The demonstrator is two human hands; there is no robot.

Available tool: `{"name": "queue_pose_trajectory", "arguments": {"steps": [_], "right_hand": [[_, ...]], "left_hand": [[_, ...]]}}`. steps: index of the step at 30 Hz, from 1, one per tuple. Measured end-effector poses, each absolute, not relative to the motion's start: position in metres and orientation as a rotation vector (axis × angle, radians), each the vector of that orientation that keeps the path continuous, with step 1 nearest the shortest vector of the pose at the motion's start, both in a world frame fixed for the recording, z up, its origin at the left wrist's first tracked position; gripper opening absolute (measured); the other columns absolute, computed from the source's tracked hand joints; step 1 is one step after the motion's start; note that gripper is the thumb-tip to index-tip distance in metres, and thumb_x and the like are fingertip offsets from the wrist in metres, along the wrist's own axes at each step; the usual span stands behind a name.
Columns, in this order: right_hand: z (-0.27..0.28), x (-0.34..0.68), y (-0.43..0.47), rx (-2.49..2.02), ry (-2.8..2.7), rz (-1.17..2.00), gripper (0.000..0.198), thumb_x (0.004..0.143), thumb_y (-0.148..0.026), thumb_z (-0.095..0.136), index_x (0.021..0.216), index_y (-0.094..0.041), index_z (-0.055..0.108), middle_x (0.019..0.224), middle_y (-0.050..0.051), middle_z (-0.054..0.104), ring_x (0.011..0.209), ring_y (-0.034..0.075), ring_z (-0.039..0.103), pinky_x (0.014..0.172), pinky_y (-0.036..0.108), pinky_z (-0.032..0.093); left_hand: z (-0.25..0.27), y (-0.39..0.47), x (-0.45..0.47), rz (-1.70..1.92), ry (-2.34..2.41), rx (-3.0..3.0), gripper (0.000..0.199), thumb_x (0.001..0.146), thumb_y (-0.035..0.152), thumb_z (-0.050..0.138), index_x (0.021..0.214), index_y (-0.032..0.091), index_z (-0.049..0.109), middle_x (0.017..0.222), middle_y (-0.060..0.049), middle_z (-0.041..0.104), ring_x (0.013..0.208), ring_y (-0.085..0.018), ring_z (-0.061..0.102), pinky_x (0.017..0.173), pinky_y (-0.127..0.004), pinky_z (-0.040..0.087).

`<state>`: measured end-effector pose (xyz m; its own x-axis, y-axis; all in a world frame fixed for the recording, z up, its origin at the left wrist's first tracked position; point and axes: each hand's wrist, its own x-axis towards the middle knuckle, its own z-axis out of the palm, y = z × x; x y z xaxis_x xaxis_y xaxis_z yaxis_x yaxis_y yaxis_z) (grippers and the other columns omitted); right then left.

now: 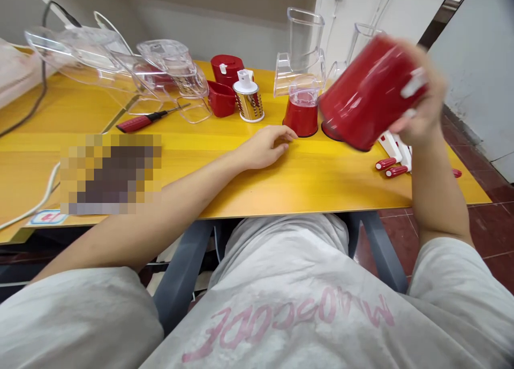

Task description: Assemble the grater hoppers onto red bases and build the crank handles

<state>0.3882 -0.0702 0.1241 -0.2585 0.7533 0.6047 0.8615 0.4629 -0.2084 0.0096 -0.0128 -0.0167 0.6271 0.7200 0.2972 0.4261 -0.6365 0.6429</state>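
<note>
My right hand grips a red rotary grater base with a white lever on its side. It is tilted in the air over the right part of the table and slightly blurred. My left hand rests on the yellow tabletop with loosely bent fingers apart and nothing in them. Its fingertips lie close to a standing red base, which carries a clear plastic grater body. Another such grater, with a clear chute, is mostly hidden behind the held base.
White crank handles with red grips lie at the right. A metal grater drum, red parts and clear housings stand at the back. A screwdriver lies left, behind a pixelated dark object. A white cable crosses the left edge.
</note>
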Motion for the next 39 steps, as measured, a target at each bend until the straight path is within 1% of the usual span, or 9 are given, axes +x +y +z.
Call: {"name": "queue_pose_trajectory", "arguments": {"steps": [2, 5, 12, 16, 21, 26, 29, 32, 39], "right_hand": [[0.103, 0.367, -0.067, -0.937, -2.268, 0.128, 0.150, 0.069, -0.118, 0.101, 0.193, -0.044, 0.061, 0.195, 0.009, 0.068, 0.185, 0.062, 0.065, 0.164, 0.080, 0.050], [0.064, 0.336, -0.052, -0.843, -2.360, 0.481, 0.154, 0.067, -0.124, 0.096, 0.196, -0.047, 0.060, 0.199, 0.003, 0.066, 0.191, 0.060, 0.059, 0.170, 0.081, 0.038], [-0.011, 0.297, -0.030, -0.842, -2.319, 0.803, 0.163, 0.060, -0.107, 0.113, 0.201, -0.052, 0.052, 0.207, 0.003, 0.058, 0.194, 0.054, 0.057, 0.171, 0.079, 0.041], [-0.026, 0.296, -0.024, -0.808, -2.258, 0.857, 0.172, 0.059, -0.110, 0.111, 0.205, -0.048, 0.044, 0.210, 0.006, 0.053, 0.197, 0.053, 0.052, 0.171, 0.078, 0.039], [-0.025, 0.305, -0.028, -0.770, -2.257, 0.872, 0.157, 0.073, -0.108, 0.105, 0.202, -0.042, 0.046, 0.209, 0.012, 0.052, 0.190, 0.050, 0.059, 0.165, 0.072, 0.050], [-0.018, 0.318, -0.035, -0.791, -2.215, 0.839, 0.115, 0.094, -0.100, 0.096, 0.178, -0.026, 0.068, 0.169, 0.018, 0.081, 0.151, 0.037, 0.083, 0.123, 0.050, 0.075], [-0.013, 0.321, -0.037, -0.794, -2.219, 0.721, 0.102, 0.092, -0.100, 0.099, 0.152, -0.020, 0.077, 0.134, 0.012, 0.088, 0.113, 0.025, 0.083, 0.100, 0.038, 0.070], [-0.008, 0.323, -0.039, -0.815, -2.261, 0.668, 0.092, 0.093, -0.099, 0.101, 0.135, -0.020, 0.078, 0.112, 0.006, 0.086, 0.091, 0.018, 0.074, 0.086, 0.033, 0.060], [0.005, 0.327, -0.045, -0.875, -2.396, 0.572, 0.097, 0.105, -0.110, 0.077, 0.134, -0.017, 0.083, 0.100, 0.005, 0.083, 0.083, 0.018, 0.070, 0.082, 0.033, 0.049]], "left_hand": [[-0.015, -0.009, 0.007, 0.839, 0.885, 2.220, 0.037, 0.098, 0.043, 0.076, 0.130, 0.028, 0.088, 0.139, -0.011, 0.094, 0.132, -0.042, 0.085, 0.129, -0.067, 0.071], [-0.011, -0.003, -0.001, 0.963, 0.920, 2.096, 0.028, 0.099, 0.048, 0.078, 0.120, 0.032, 0.088, 0.129, -0.007, 0.095, 0.127, -0.041, 0.083, 0.123, -0.066, 0.073], [-0.005, 0.003, -0.013, 1.109, 1.041, 1.939, 0.036, 0.109, 0.055, 0.076, 0.122, 0.023, 0.088, 0.115, -0.013, 0.092, 0.106, -0.035, 0.088, 0.108, -0.057, 0.076], [0.003, -0.009, -0.010, 1.082, 0.929, 1.837, 0.066, 0.122, 0.087, 0.066, 0.129, 0.025, 0.086, 0.128, -0.015, 0.092, 0.126, -0.038, 0.091, 0.115, -0.055, 0.077], [0.010, -0.017, -0.015, 0.918, 0.620, 1.908, 0.113, 0.096, 0.125, 0.074, 0.154, 0.029, 0.082, 0.161, -0.017, 0.085, 0.157, -0.047, 0.083, 0.131, -0.059, 0.071], [-0.006, -0.003, -0.020, 0.845, 0.444, 2.009, 0.138, 0.069, 0.102, 0.119, 0.174, 0.028, 0.071, 0.161, -0.019, 0.084, 0.150, -0.047, 0.085, 0.129, -0.055, 0.071], [-0.012, 0.000, -0.017, 0.886, 0.416, 2.057, 0.145, 0.062, 0.091, 0.127, 0.179, 0.027, 0.068, 0.163, -0.021, 0.083, 0.151, -0.047, 0.084, 0.131, -0.054, 0.071], [-0.011, -0.006, -0.013, 0.963, 0.408, 2.102, 0.135, 0.072, 0.087, 0.125, 0.178, 0.027, 0.068, 0.163, -0.020, 0.083, 0.155, -0.046, 0.080, 0.137, -0.058, 0.066], [-0.011, -0.014, -0.005, 1.016, 0.399, 2.127, 0.131, 0.080, 0.083, 0.120, 0.183, 0.028, 0.061, 0.162, -0.020, 0.085, 0.150, -0.043, 0.081, 0.136, -0.059, 0.066]]}}
